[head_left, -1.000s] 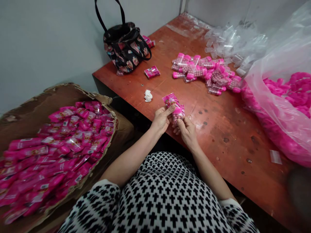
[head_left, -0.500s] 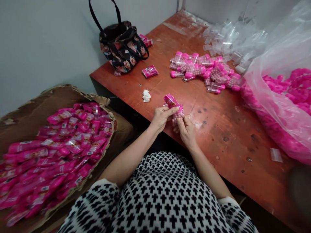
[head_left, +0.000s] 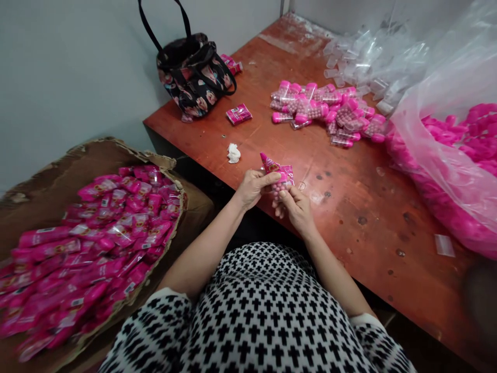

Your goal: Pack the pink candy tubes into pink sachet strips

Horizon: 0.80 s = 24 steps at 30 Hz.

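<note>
Over the table's front edge, my left hand (head_left: 252,189) pinches a printed pink wrapper (head_left: 268,163) together with the pink cap of a small clear bottle (head_left: 278,189) full of pink balls. My right hand (head_left: 298,208) is closed on the same bottle from the other side, thumb against its body. One pointed end of the wrapper sticks up toward the left, and another part spreads out behind the bottle. Fingers hide much of the bottle, so how far the wrapper goes round it I cannot tell. Farther left on the table lies a flat stack of printed pink wrappers (head_left: 238,114).
Filled pink-capped bottles (head_left: 322,106) are heaped behind my hands, with clear empty tubes (head_left: 373,57) beyond. A plastic bag (head_left: 438,181) of pink caps stands right. A carton (head_left: 128,142) of wrapped bottles is at left. A flowered handbag (head_left: 198,77) and crumpled white tissue (head_left: 233,153) sit on the table (head_left: 349,207).
My left hand has shifted slightly left. The wrapper's upper end now looks narrower and pointed, and more of the ball-filled bottle shows between my hands.
</note>
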Each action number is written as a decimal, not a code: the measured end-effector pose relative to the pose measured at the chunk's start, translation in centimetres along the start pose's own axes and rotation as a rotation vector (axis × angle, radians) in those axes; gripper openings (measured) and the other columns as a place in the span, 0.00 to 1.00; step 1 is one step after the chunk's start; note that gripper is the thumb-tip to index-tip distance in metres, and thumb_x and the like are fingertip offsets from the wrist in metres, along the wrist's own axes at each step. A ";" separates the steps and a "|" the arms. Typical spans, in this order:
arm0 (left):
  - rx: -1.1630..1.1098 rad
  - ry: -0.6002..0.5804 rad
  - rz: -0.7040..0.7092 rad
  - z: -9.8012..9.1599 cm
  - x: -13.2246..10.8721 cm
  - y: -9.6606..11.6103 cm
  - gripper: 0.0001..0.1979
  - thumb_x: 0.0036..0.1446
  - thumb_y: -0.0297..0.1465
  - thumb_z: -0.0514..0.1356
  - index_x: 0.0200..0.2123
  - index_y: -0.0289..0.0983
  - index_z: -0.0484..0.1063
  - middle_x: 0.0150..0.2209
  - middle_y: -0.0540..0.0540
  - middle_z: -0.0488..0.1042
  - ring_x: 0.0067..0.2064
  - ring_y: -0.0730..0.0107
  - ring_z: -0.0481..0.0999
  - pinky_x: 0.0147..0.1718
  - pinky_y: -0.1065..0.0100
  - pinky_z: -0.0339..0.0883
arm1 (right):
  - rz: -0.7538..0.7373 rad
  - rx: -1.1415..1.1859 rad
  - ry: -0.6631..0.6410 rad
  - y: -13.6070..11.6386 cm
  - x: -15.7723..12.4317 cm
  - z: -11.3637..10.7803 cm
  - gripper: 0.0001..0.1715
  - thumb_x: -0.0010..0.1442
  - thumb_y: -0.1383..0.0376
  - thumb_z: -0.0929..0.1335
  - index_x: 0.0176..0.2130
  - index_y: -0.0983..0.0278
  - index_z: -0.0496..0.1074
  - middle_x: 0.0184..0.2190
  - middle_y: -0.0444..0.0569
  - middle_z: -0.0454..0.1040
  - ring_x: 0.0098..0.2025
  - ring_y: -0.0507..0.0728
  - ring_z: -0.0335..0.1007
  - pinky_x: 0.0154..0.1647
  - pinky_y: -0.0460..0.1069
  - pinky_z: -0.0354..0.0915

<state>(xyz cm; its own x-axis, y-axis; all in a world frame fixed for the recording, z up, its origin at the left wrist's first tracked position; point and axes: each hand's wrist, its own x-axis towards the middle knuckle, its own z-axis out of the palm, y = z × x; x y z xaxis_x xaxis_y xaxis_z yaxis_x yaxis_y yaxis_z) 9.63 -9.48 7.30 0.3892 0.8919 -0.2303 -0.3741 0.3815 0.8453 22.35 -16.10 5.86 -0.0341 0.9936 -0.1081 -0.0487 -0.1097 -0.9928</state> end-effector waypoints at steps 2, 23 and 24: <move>0.023 -0.011 -0.012 -0.2 -0.3 0.2 0.14 0.41 0.37 0.70 0.19 0.31 0.74 0.19 0.46 0.73 0.21 0.74 0.72 0.25 0.70 0.68 | 0.053 0.097 -0.044 -0.1 0.0 0.3 0.20 0.58 0.47 0.64 0.34 0.61 0.65 0.22 0.41 0.71 0.17 0.49 0.65 0.15 0.44 0.61; -0.050 0.097 -0.158 1.9 -1.4 -1.3 0.13 0.43 0.34 0.69 0.29 0.30 0.77 0.30 0.41 0.80 0.34 0.66 0.79 0.39 0.66 0.73 | -0.225 -0.802 0.287 -3.4 2.2 -7.2 0.27 0.56 0.51 0.68 0.50 0.64 0.68 0.47 0.57 0.74 0.47 0.61 0.70 0.45 0.57 0.66; -0.037 0.055 -0.172 2.1 -1.4 -1.5 0.13 0.43 0.34 0.69 0.29 0.30 0.77 0.30 0.41 0.80 0.33 0.66 0.79 0.38 0.65 0.73 | -0.223 -0.621 0.226 -3.8 2.7 -6.7 0.27 0.55 0.51 0.68 0.50 0.63 0.67 0.41 0.54 0.75 0.41 0.58 0.72 0.41 0.54 0.67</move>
<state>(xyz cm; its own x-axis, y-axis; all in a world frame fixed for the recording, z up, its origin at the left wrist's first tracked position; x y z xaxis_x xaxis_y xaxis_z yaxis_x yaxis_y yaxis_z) 11.44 -11.81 7.39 0.4035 0.8242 -0.3973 -0.3369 0.5375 0.7730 29.12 -12.81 8.95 0.1218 0.9795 0.1603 0.5520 0.0673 -0.8311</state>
